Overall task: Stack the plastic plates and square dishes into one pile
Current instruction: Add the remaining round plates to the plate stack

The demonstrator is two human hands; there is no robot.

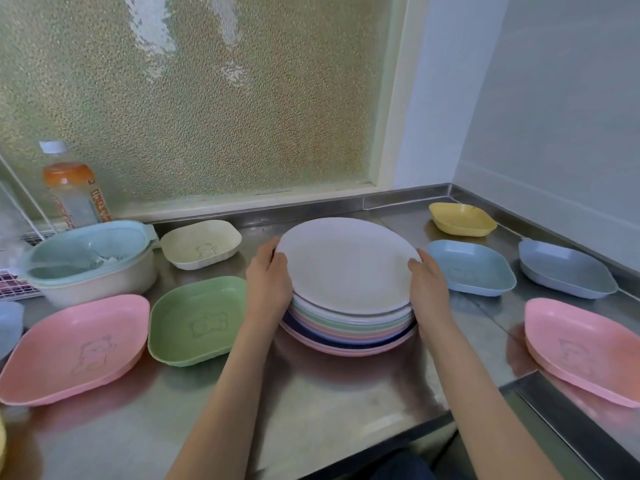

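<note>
Between the left hand (268, 277) and right hand (429, 284), whose curled grip clasps its sides, sits the plate stack (348, 299).

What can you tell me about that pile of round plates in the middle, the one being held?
The pile of round plates stands on the steel counter, level and fairly even. The top plate is pale, off-white with faint speckles, matte like plastic; below it show rims of white, green, pink, dark blue and pink again. The left hand grips its left edge and the right hand its right edge. Square dishes lie around it, none touching it.
</note>
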